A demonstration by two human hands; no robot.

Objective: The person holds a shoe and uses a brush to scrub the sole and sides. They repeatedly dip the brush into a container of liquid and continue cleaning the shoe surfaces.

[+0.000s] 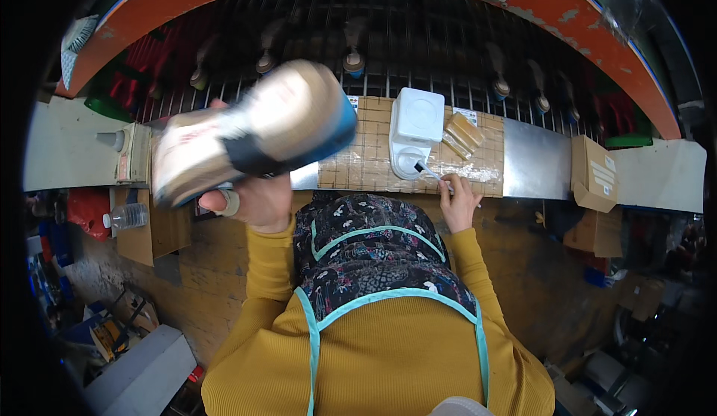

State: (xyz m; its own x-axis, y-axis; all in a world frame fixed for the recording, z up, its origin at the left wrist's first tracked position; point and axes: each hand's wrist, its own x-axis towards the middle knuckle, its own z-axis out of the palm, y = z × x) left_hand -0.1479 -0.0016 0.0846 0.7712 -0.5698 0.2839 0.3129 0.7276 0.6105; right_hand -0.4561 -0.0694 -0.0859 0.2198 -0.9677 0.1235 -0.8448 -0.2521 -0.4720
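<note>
My left hand [258, 201] is raised on the left, its fingers closed round a shoe [287, 113] without an outsole, blurred by motion. The shoe's pale underside is turned up, a dark band crosses its middle, and blue shows along one side. One finger of that hand wears a light wrap. At the bench edge my right hand [461, 202] pinches a small brush [432, 172] with a white handle. The brush's dark tip is over the round dish [404, 165] of a white dispenser [420, 117]. Beside the dispenser lies a tan block [463, 135] in clear wrap.
The bench has a taped brown board [370, 154] and a metal plate [534, 158]. Behind it runs a rack of bars [426, 42] with several shoes, under an orange frame [556, 24]. Cardboard boxes [594, 173] stand right; a plastic bottle [128, 216] lies left.
</note>
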